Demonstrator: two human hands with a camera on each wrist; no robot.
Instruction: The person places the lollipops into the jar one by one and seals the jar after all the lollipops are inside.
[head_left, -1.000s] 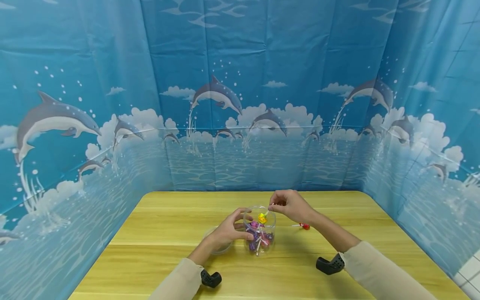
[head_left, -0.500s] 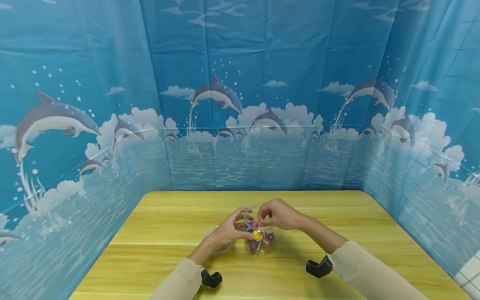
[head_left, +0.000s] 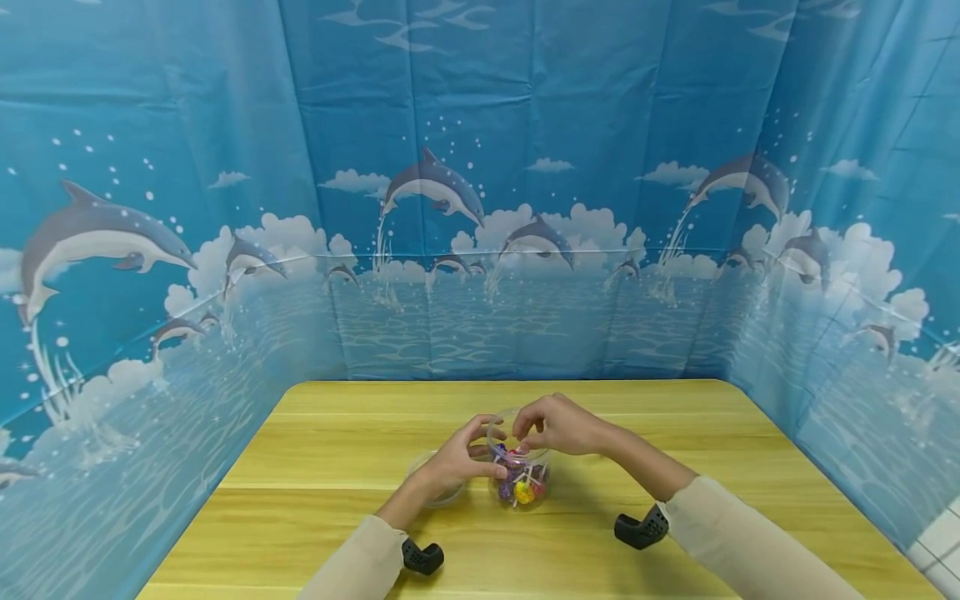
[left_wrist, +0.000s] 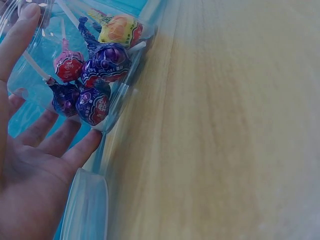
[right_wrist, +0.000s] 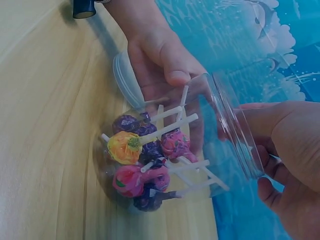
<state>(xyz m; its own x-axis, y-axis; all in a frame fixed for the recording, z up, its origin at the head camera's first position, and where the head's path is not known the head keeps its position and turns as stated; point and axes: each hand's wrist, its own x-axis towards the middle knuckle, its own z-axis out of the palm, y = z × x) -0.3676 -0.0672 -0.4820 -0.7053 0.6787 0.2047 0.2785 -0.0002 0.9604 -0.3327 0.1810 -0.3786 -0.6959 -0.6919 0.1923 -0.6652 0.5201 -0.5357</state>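
Note:
A clear plastic jar [right_wrist: 204,94] stands on the table, holding several wrapped lollipops in purple, pink and yellow. My left hand [head_left: 454,462] grips its left side, thumb in front and fingers round the back. At the jar's open mouth, my right hand [head_left: 558,427] has its fingertips inside the rim, bent, with no stick visible between them. A yellow lollipop [head_left: 524,493] lies low in the jar among the others; its white stick shows in the right wrist view. In the left wrist view, purple lollipops [left_wrist: 106,62] press against the jar wall.
A round clear lid [left_wrist: 86,206] lies on the table beside the jar, partly behind my left hand. The wooden table [head_left: 315,467] is enclosed by a blue dolphin-print curtain [head_left: 480,325]. My right forearm covers part of the tabletop right of the jar.
My right hand has moved left to the jar's mouth, and the yellow lollipop it held has dropped to the bottom. A red lollipop on the table is now hidden. My left hand stays put.

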